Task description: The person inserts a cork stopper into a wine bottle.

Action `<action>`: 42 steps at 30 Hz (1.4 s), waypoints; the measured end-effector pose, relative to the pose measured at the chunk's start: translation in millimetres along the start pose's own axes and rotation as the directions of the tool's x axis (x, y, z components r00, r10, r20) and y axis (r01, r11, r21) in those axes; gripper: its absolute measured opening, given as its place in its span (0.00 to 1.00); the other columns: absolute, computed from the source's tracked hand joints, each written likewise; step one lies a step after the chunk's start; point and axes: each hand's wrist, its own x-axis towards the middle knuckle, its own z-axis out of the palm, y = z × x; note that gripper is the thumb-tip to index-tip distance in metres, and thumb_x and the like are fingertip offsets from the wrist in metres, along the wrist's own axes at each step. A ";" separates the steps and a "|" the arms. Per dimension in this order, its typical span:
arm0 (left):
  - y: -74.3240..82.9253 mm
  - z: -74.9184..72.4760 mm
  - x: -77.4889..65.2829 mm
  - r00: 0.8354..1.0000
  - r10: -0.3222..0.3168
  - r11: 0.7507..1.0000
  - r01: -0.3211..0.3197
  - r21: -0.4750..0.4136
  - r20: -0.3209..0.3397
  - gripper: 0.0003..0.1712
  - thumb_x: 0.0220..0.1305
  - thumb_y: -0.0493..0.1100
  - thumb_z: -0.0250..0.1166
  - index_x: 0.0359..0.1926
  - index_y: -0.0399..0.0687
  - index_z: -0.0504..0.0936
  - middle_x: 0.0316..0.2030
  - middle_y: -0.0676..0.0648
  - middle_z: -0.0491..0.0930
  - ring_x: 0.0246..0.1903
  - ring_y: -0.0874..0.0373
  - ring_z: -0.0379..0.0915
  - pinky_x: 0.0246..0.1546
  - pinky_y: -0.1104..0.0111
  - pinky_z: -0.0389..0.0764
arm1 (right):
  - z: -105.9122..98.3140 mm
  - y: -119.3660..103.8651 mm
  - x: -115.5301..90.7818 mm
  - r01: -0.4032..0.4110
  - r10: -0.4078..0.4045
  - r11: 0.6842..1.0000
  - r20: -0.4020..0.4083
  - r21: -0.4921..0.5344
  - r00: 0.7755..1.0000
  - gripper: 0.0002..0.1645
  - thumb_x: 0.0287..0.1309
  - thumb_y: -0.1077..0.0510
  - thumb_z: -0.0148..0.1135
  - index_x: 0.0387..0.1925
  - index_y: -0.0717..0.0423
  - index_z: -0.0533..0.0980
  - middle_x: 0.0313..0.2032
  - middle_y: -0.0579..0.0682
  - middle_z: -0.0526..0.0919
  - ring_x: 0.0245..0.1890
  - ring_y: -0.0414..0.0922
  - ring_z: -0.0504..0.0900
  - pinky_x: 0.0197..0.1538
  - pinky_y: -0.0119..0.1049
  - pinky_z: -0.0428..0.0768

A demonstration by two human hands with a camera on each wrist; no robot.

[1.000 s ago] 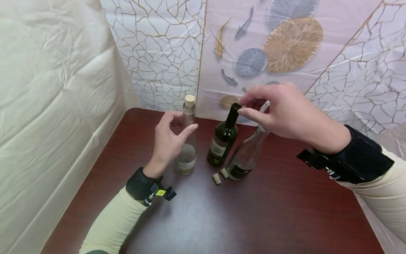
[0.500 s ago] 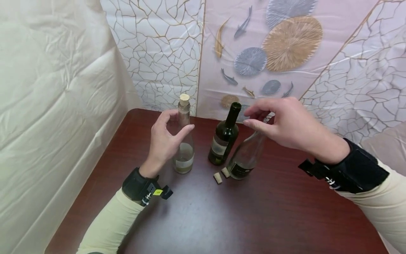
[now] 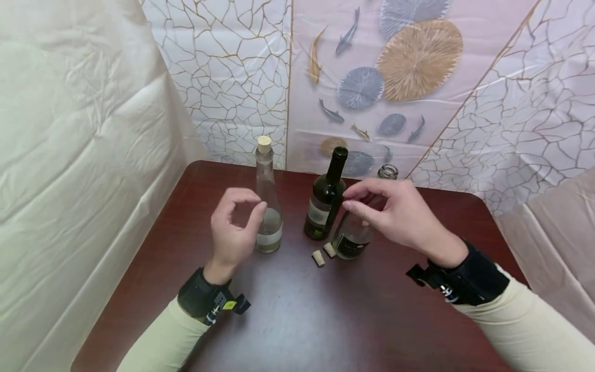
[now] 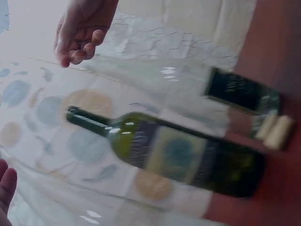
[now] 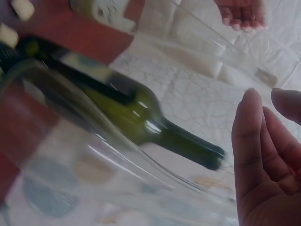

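Observation:
My left hand [image 3: 234, 227] hovers with fingers and thumb loosely curved and nothing between them, in front of a clear glass bottle [image 3: 265, 186] topped by a pale cork [image 3: 264, 144]. Likewise holding nothing, my right hand [image 3: 395, 212] hangs half curled before a second clear bottle [image 3: 350, 240] with a dark label, covering its middle; its bare ringed mouth shows above the hand. Between them a dark green wine bottle [image 3: 329, 188] stands upright. In the right wrist view, the right fingers [image 5: 249, 150] are apart from the green bottle's neck [image 5: 193, 143].
Two loose corks lie on the dark red table [image 3: 297, 310]: one cork [image 3: 318, 258] in front, the other cork [image 3: 329, 250] close to the dark-labelled bottle's base. Behind the table hangs a patterned cloth [image 3: 232, 93], and a cream cloth [image 3: 83, 155] hangs at the left.
My right hand has moved from the green bottle's mouth down and toward me. My left hand has dropped away from the corked bottle's neck. The bottles stay standing in place.

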 end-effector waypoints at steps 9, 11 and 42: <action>-19.0 -3.7 -74.0 0.964 -0.148 0.987 0.159 -0.032 0.223 0.07 0.62 0.25 0.68 0.38 0.38 0.82 0.35 0.41 0.80 0.37 0.66 0.78 0.38 0.77 0.80 | 53.2 32.3 -39.6 -0.123 0.132 0.984 -0.066 0.131 0.989 0.09 0.63 0.60 0.74 0.44 0.49 0.87 0.36 0.46 0.91 0.25 0.38 0.86 0.29 0.30 0.83; -21.0 -3.3 -82.7 0.950 -0.204 0.974 0.222 -0.053 0.237 0.07 0.64 0.25 0.66 0.39 0.37 0.81 0.35 0.41 0.80 0.37 0.66 0.77 0.40 0.76 0.81 | 67.2 39.8 -47.9 -0.144 0.161 0.971 -0.078 0.189 0.984 0.09 0.62 0.62 0.73 0.44 0.52 0.87 0.35 0.49 0.91 0.24 0.40 0.87 0.29 0.30 0.84; -34.3 -3.5 -105.3 0.843 -0.489 0.850 0.518 -0.094 0.225 0.05 0.72 0.31 0.64 0.39 0.30 0.79 0.34 0.48 0.78 0.30 0.50 0.80 0.36 0.74 0.81 | 178.1 82.6 -34.8 -0.178 0.245 0.899 0.122 -0.400 0.962 0.06 0.62 0.62 0.72 0.40 0.57 0.84 0.37 0.53 0.84 0.39 0.53 0.87 0.43 0.50 0.87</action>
